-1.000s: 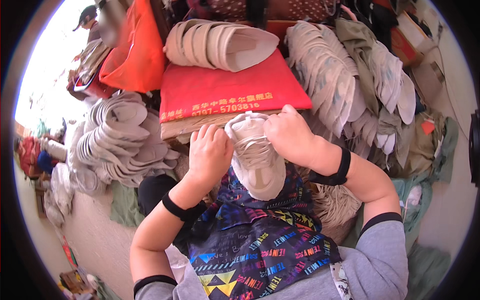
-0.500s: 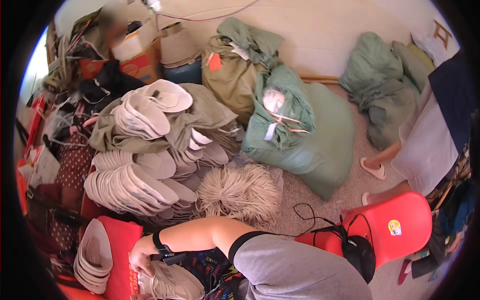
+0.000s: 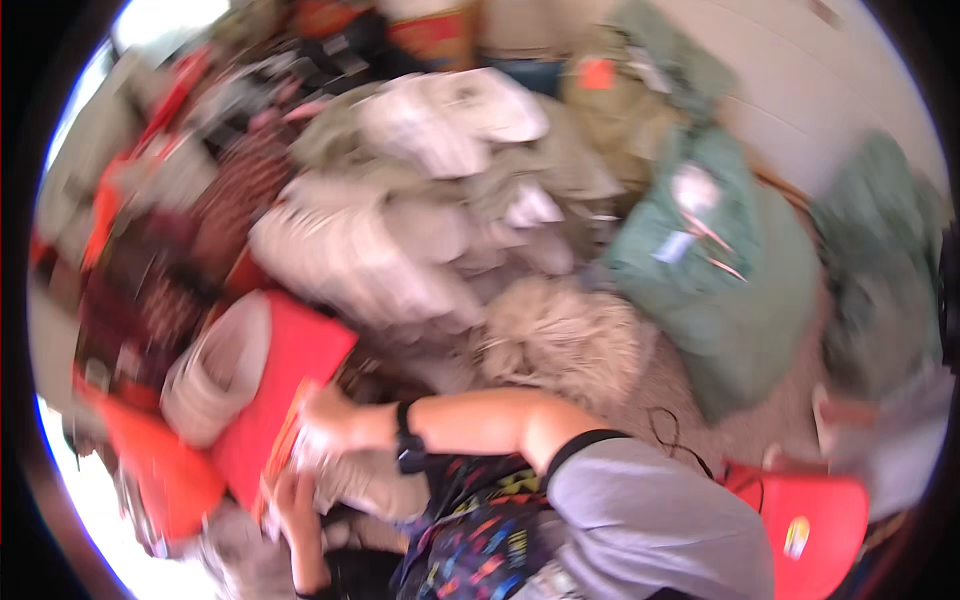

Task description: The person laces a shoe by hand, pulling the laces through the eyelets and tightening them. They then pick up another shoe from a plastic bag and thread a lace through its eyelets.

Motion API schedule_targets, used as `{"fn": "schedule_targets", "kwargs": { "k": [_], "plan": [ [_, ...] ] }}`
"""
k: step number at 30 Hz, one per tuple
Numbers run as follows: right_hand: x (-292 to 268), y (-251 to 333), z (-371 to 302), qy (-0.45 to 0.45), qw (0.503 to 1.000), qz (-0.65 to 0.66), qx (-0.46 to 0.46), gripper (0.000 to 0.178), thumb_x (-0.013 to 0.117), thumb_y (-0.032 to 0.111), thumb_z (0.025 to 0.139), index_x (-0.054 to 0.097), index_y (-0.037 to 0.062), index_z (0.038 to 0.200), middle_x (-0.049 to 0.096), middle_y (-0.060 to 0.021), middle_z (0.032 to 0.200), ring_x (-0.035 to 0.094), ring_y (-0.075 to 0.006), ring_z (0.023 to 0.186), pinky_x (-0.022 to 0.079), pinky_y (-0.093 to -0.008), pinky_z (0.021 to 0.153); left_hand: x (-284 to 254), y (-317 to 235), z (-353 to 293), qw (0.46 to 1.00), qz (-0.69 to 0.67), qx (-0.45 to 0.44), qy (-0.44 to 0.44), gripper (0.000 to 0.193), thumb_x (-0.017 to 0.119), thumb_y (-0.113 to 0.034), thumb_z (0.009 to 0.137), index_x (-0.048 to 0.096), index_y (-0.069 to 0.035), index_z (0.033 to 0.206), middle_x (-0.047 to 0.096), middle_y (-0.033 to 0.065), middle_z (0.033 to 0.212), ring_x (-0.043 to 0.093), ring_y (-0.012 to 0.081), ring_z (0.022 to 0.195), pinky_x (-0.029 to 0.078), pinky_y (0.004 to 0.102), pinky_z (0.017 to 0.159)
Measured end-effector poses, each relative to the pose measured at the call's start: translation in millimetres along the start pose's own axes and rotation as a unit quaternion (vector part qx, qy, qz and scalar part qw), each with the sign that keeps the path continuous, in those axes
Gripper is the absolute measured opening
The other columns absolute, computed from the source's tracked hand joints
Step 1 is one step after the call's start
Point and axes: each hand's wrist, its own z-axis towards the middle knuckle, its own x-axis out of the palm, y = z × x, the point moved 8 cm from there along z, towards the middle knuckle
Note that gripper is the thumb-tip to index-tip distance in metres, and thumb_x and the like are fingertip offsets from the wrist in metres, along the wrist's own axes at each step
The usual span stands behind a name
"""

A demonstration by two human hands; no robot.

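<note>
Looking down through the head camera, I have my right hand (image 3: pixel 327 416) and left hand (image 3: pixel 293 500) at the near edge of the red cloth (image 3: pixel 285 365), meeting the beige shoe (image 3: pixel 375 486), whose toe points toward my patterned apron (image 3: pixel 470 545). Blur hides their fingers; I cannot tell whether either grips. Stacked shoe uppers (image 3: pixel 207 385) lie on the cloth.

The shoe (image 3: pixel 375 488) at the near left looks like matt cloth, though blur hides its weave. Farther off, the uppers (image 3: pixel 350 248) look equally matt, and the cords (image 3: pixel 565 345) rough and stringy. On the right, the green sack (image 3: pixel 755 335) is dull, creased cloth; the chair (image 3: pixel 830 515) is smooth plastic. The sleeve (image 3: pixel 660 510) is plain matt cloth, the apron (image 3: pixel 465 545) printed cloth.
</note>
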Motion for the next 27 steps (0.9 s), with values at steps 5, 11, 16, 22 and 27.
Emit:
{"fn": "schedule_targets", "kwargs": {
  "k": [5, 11, 16, 22, 27],
  "plan": [
    [-58.3, 15.6, 11.7, 0.059, 0.952, 0.298, -0.045, 0.020, 0.073, 0.019, 0.072, 0.065, 0.0010, 0.072, 0.063, -0.0174, 0.076, 0.061, -0.0334, 0.075, 0.048, -0.0418, 0.068, 4.1, -41.2, -1.0, 0.992, -0.073, 0.021, -0.097, 0.008, 0.071, -0.007, 0.082, 0.069, -0.001, 0.087, 0.053, 0.0080, 0.093, 0.052, 0.0217, 0.090, 0.043, 0.0294, 0.073],
    [-55.5, -8.3, 8.8, 0.044, 0.950, 0.288, 0.110, 0.025, 0.071, 0.022, 0.086, 0.063, -0.0017, 0.085, 0.064, -0.0131, 0.078, 0.062, -0.0243, 0.073, 0.049, -0.0349, 0.070, 29.7, 71.2, -69.3, 0.947, -0.268, -0.143, -0.108, 0.026, 0.060, -0.012, 0.096, 0.062, -0.002, 0.120, 0.058, 0.0093, 0.103, 0.057, 0.0147, 0.093, 0.048, 0.0292, 0.085],
    [6.8, -30.9, -50.5, 0.236, 0.776, 0.476, 0.339, 0.037, 0.055, 0.032, 0.099, 0.067, -0.0007, 0.110, 0.069, -0.0024, 0.097, 0.062, -0.0089, 0.081, 0.050, -0.0283, 0.074, 79.8, 76.1, -82.7, 0.857, -0.472, -0.201, -0.034, 0.055, 0.059, -0.017, 0.098, 0.035, 0.004, 0.142, 0.055, 0.0142, 0.131, 0.052, 0.0192, 0.121, 0.042, 0.0329, 0.104],
    [-26.6, -18.9, -56.8, 0.311, 0.682, 0.544, 0.376, 0.041, 0.061, 0.029, 0.095, 0.057, 0.0012, 0.125, 0.060, -0.0041, 0.120, 0.054, -0.0128, 0.112, 0.045, -0.0306, 0.095, 58.8, 44.7, -80.3, 0.895, -0.427, -0.115, -0.057, 0.073, 0.065, -0.013, 0.091, 0.025, 0.001, 0.150, 0.043, 0.0159, 0.143, 0.045, 0.0254, 0.129, 0.036, 0.0367, 0.109],
    [-47.5, 1.3, -79.2, 0.393, 0.477, 0.658, 0.431, 0.064, 0.047, 0.054, 0.098, 0.052, 0.0012, 0.134, 0.057, -0.0123, 0.134, 0.057, -0.0214, 0.118, 0.044, -0.0380, 0.102, 16.8, 2.8, -95.4, 0.945, -0.317, -0.019, -0.080, 0.076, 0.070, -0.015, 0.086, 0.030, 0.001, 0.149, 0.037, 0.0216, 0.147, 0.036, 0.0329, 0.137, 0.033, 0.0394, 0.111]
  ]
}}
